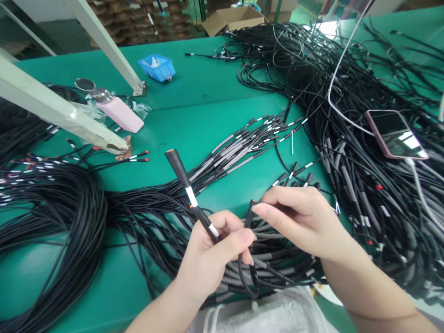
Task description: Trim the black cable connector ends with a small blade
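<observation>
My left hand (218, 249) is closed around a black cable (203, 217) with white label bands. One connector end of it (177, 165), orange-tipped, sticks up to the upper left. A second black connector (249, 213) with an orange tip stands between my left thumb and fingers. My right hand (301, 219) has its thumb and index finger pinched at the top of that second connector; whether anything small is between them is hidden. Beneath both hands lies a bundle of black cables with grey corrugated sleeves (277, 259).
Coiled black cables (79, 222) lie left, and a large cable heap (312, 74) fills the right, with a phone (398, 134) on it. A white metal post (65, 106), pink bottle (120, 113) and blue bin (157, 68) stand on the green table (194, 101).
</observation>
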Demonstrator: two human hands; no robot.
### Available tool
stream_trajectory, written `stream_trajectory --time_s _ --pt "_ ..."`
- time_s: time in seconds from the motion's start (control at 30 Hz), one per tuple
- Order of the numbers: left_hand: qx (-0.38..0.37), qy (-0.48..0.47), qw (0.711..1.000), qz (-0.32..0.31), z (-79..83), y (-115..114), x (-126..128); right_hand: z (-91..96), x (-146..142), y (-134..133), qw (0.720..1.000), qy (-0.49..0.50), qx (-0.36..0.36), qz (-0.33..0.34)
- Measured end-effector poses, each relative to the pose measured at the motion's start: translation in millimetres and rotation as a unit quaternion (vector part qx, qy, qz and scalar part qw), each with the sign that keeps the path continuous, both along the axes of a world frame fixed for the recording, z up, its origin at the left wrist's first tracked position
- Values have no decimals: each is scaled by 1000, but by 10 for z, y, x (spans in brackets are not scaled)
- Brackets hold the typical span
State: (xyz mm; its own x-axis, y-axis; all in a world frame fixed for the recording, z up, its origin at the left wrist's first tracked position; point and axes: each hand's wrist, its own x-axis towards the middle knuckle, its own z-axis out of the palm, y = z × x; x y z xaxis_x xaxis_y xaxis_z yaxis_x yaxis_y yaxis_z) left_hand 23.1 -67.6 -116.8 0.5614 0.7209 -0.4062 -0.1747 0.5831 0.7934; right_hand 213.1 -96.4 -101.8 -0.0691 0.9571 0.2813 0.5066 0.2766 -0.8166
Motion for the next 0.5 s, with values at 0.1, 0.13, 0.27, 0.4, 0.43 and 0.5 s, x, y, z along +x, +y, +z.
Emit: stream_trajectory --time_s 0.1,0.13,0.27,0.4,0.43,0.5 --pt "-13 17 1000 -5 16 -5 14 20 27 -14 994 95 -52 7" --pt "-22 20 999 -15 13 -6 24 19 39 -19 991 120 -48 -18" --pt "-34 -46 997 -50 -46 5 92 -30 111 -20 965 221 24 -141" --pt "28 -71 997 -26 -97 34 149 -53 205 -23 915 282 125 -261" --pt "44 -57 997 -27 -99 39 157 -46 222 -31 908 287 139 -272" --pt "55 -36 997 -41 -96 43 169 -27 236 -51 915 289 113 -258"
